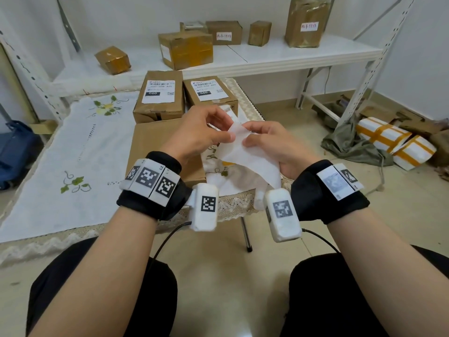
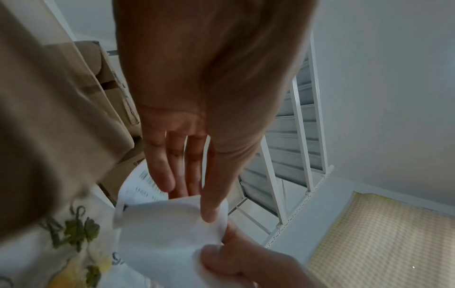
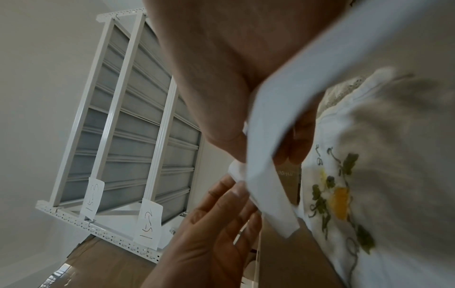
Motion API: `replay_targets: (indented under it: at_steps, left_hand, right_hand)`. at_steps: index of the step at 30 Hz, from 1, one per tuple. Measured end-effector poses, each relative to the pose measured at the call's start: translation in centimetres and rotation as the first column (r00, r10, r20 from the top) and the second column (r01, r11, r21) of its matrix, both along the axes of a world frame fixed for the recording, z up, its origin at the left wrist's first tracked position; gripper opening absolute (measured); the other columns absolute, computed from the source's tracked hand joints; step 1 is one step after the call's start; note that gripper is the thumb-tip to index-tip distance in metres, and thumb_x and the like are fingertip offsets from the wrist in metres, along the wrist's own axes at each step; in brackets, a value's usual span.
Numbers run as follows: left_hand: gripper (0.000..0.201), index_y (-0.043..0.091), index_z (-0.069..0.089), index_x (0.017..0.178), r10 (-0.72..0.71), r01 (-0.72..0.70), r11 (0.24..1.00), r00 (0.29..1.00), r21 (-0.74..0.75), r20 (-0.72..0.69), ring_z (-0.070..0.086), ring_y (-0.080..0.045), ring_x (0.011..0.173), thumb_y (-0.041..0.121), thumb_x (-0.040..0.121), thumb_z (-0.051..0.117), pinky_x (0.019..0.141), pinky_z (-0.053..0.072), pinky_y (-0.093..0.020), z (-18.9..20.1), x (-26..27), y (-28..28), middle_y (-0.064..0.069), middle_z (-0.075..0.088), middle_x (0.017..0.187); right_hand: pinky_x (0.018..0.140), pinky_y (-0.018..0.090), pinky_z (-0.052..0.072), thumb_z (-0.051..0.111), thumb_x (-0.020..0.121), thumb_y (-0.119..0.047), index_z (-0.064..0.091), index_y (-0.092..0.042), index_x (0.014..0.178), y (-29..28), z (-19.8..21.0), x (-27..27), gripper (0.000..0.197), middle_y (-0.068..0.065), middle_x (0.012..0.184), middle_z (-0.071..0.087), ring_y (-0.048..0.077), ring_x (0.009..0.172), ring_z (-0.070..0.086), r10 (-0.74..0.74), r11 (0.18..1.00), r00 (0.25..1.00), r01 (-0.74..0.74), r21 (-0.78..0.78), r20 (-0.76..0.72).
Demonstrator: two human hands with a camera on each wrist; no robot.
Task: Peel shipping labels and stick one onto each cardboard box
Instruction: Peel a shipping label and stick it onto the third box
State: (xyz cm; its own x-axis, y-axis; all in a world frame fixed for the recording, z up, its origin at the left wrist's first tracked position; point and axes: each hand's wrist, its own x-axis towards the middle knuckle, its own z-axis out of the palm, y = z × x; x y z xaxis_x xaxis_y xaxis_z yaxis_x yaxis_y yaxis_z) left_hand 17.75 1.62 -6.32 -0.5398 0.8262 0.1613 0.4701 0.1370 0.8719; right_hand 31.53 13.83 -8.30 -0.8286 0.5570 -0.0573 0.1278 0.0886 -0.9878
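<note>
Peeling is under way: a white shipping label sheet (image 1: 245, 152) is pinched at its top corner by the left hand (image 1: 201, 132) and right hand (image 1: 272, 144), fingers curled. The unlabelled cardboard box (image 1: 145, 144) lies at nine o'clock. The corner should be separated slowly, so tearing is avoided.

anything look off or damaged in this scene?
Mostly the small taped box at the shelf's left end: it sits tilted, not flat like the others. The tall box at the right looks crumpled. Both hands, left and right, pinch the label sheet normally.
</note>
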Motion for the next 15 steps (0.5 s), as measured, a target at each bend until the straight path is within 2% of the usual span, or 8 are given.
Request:
replay_targets:
  at_steps: [3, 5, 7, 9, 15]
  left_hand:
    - [0.032, 0.007, 0.071, 0.106, 0.021, -0.021, 1.000, 1.000, -0.022, 0.000, 0.062, -0.004, 0.069, 0.002, 0.077, 0.085, 0.067, 0.053, -0.021, -0.08, -0.06, 0.16, -0.002, 0.070, 0.089]
    - [0.029, 0.010, 0.073, 0.103, 0.025, -0.025, 0.999, 1.000, -0.039, 0.009, 0.063, -0.009, 0.073, 0.003, 0.077, 0.085, 0.071, 0.055, -0.027, -0.13, -0.03, 0.22, 0.000, 0.068, 0.084]
    - [0.026, 0.012, 0.073, 0.099, 0.022, -0.022, 0.998, 1.000, -0.052, -0.001, 0.063, -0.010, 0.073, 0.004, 0.078, 0.085, 0.070, 0.055, -0.026, -0.17, 0.09, 0.21, 0.000, 0.068, 0.081]
    - [0.022, 0.013, 0.074, 0.096, 0.024, -0.025, 0.998, 1.000, -0.059, -0.015, 0.062, -0.007, 0.069, 0.005, 0.078, 0.085, 0.065, 0.054, -0.021, -0.17, 0.16, 0.16, 0.001, 0.068, 0.077]
    - [0.020, 0.019, 0.074, 0.087, 0.089, -0.091, 0.995, 0.995, -0.045, -0.050, 0.065, -0.007, 0.069, 0.011, 0.075, 0.089, 0.068, 0.056, -0.025, -0.35, -0.09, 0.17, 0.002, 0.070, 0.076]
  right_hand:
    - [0.067, 0.032, 0.053, 0.052, 0.091, 0.009, 0.073, -0.010, 0.107, -0.12, -0.16, -0.19, 0.033, 0.014, 0.096, 0.070, 0.028, 0.081, 0.064, -0.001, 1.000, 1.000, 0.001, -0.002, 0.000]
    - [0.066, 0.032, 0.052, 0.050, 0.090, 0.011, 0.072, -0.011, 0.104, -0.24, -0.19, -0.26, 0.034, 0.013, 0.096, 0.070, 0.027, 0.080, 0.064, 0.009, 1.000, 1.000, -0.010, -0.009, -0.005]
    - [0.062, 0.028, 0.051, 0.048, 0.088, 0.014, 0.071, -0.013, 0.100, -0.38, -0.10, -0.21, 0.037, 0.005, 0.089, 0.071, 0.019, 0.072, 0.063, 0.031, 0.999, 0.999, -0.031, 0.015, 0.008]
    - [0.061, 0.027, 0.049, 0.046, 0.087, 0.015, 0.071, -0.015, 0.097, -0.51, -0.05, -0.22, 0.040, 0.001, 0.084, 0.069, 0.016, 0.070, 0.061, 0.043, 0.998, 0.999, -0.044, 0.046, 0.027]
    - [0.060, 0.028, 0.048, 0.042, 0.084, 0.018, 0.069, -0.016, 0.100, -0.62, -0.16, -0.54, 0.046, 0.008, 0.095, 0.072, 0.022, 0.075, 0.061, 0.025, 0.999, 0.999, -0.026, 0.046, 0.025]
